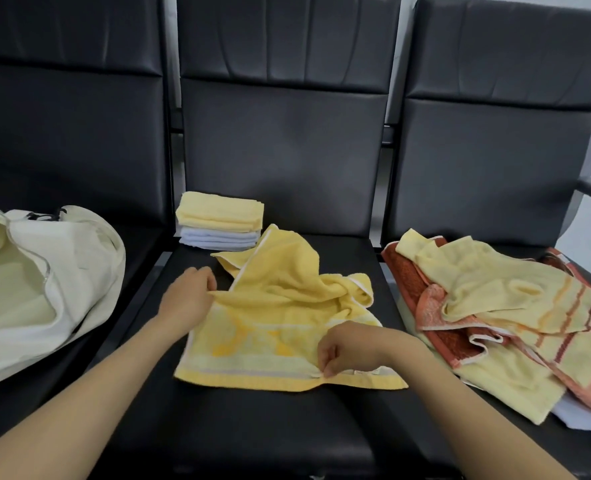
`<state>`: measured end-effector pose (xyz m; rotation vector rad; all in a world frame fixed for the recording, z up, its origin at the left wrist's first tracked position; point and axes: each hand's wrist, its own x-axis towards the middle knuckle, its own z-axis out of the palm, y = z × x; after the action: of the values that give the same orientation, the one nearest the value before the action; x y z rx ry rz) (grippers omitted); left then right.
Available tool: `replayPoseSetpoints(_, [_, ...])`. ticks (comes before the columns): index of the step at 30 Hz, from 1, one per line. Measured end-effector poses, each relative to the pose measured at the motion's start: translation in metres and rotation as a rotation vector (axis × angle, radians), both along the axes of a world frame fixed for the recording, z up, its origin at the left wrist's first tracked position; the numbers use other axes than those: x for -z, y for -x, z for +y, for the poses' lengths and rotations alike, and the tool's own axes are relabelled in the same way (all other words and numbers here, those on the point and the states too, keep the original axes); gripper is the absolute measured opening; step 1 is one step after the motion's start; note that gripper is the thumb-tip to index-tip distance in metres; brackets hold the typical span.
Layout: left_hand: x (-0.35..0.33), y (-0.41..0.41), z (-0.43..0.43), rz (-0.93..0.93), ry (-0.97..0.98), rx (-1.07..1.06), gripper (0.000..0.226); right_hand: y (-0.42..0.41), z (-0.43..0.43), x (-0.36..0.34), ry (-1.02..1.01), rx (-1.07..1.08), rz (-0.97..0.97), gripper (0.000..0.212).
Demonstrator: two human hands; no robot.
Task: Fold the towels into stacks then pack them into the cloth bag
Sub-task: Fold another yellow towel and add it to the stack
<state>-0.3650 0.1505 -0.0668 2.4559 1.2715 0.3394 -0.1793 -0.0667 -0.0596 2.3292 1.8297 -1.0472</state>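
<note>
Yellow towel, centre seat: far fold pinched by left hand, near hem by right hand. Folded stack behind; cloth bag left.

Both hands pinching yellow towel, folded stack behind

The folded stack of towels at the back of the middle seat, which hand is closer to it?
Left. The left hand lies just in front of the folded stack; the right hand is farther forward, pinching the yellow towel's front hem.
</note>
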Motion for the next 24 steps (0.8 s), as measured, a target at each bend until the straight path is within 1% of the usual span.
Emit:
replayPoseSetpoints(1, [0.005, 0.0, -0.002, 0.009, -0.06, 0.046, 0.017, 0.0, -0.001, 0.0, -0.018, 0.016, -0.001, 0.008])
replayPoseSetpoints(2, [0.008, -0.002, -0.008, -0.028, -0.084, 0.107, 0.022, 0.0, -0.002, 0.0, -0.053, 0.034, -0.009, 0.01])
replayPoseSetpoints(3, [0.009, -0.005, -0.015, -0.089, -0.073, 0.178, 0.021, 0.001, -0.002, 0.0, -0.093, 0.048, -0.034, 0.016])
replayPoseSetpoints(5, [0.005, -0.013, -0.034, -0.193, 0.058, 0.337, 0.015, 0.0, -0.002, 0.001, -0.136, 0.069, -0.117, 0.046])
replayPoseSetpoints(6, [0.005, -0.016, -0.042, -0.185, 0.157, 0.413, 0.018, 0.0, -0.002, 0.001, -0.137, 0.084, -0.148, 0.058])
replayPoseSetpoints(7, [0.006, -0.017, -0.048, -0.131, 0.251, 0.476, 0.026, -0.001, -0.002, 0.001, -0.119, 0.097, -0.17, 0.067])
replayPoseSetpoints(8, [0.007, -0.018, -0.053, -0.037, 0.322, 0.528, 0.041, -0.003, -0.002, 0.001, -0.093, 0.107, -0.187, 0.071])
replayPoseSetpoints(9, [0.008, -0.017, -0.055, 0.071, 0.365, 0.567, 0.059, -0.005, -0.001, 0.002, -0.075, 0.111, -0.203, 0.071])
replayPoseSetpoints(10, [0.008, -0.016, -0.056, 0.165, 0.387, 0.587, 0.076, -0.007, -0.001, 0.004, -0.071, 0.109, -0.216, 0.065])
replayPoseSetpoints(11, [0.008, -0.015, -0.055, 0.23, 0.383, 0.59, 0.085, -0.009, -0.001, 0.004, -0.083, 0.105, -0.226, 0.056])
replayPoseSetpoints(12, [0.009, -0.014, -0.054, 0.261, 0.359, 0.588, 0.086, -0.011, -0.001, 0.006, -0.102, 0.098, -0.235, 0.045])
replayPoseSetpoints(14, [0.01, -0.013, -0.052, 0.27, 0.286, 0.58, 0.073, -0.011, -0.001, 0.007, -0.147, 0.074, -0.265, 0.032])
replayPoseSetpoints(16, [0.015, -0.015, -0.048, 0.254, 0.163, 0.54, 0.052, -0.011, 0.0, 0.01, -0.229, 0.083, -0.285, 0.019])
replayPoseSetpoints(18, [0.019, -0.017, -0.044, 0.225, 0.021, 0.472, 0.032, -0.009, 0.002, 0.008, -0.315, 0.205, -0.168, 0.01])
replayPoseSetpoints(19, [0.02, -0.018, -0.043, 0.185, -0.003, 0.448, 0.022, -0.008, 0.003, 0.006, -0.345, 0.267, -0.096, 0.01])
replayPoseSetpoints(20, [0.021, -0.018, -0.042, 0.124, 0.017, 0.44, 0.016, -0.007, 0.003, 0.003, -0.379, 0.31, -0.044, 0.009])
replayPoseSetpoints(24, [0.011, -0.02, -0.046, -0.137, 0.211, 0.391, 0.016, -0.002, 0.006, -0.008, -0.558, 0.395, 0.067, 0.005])
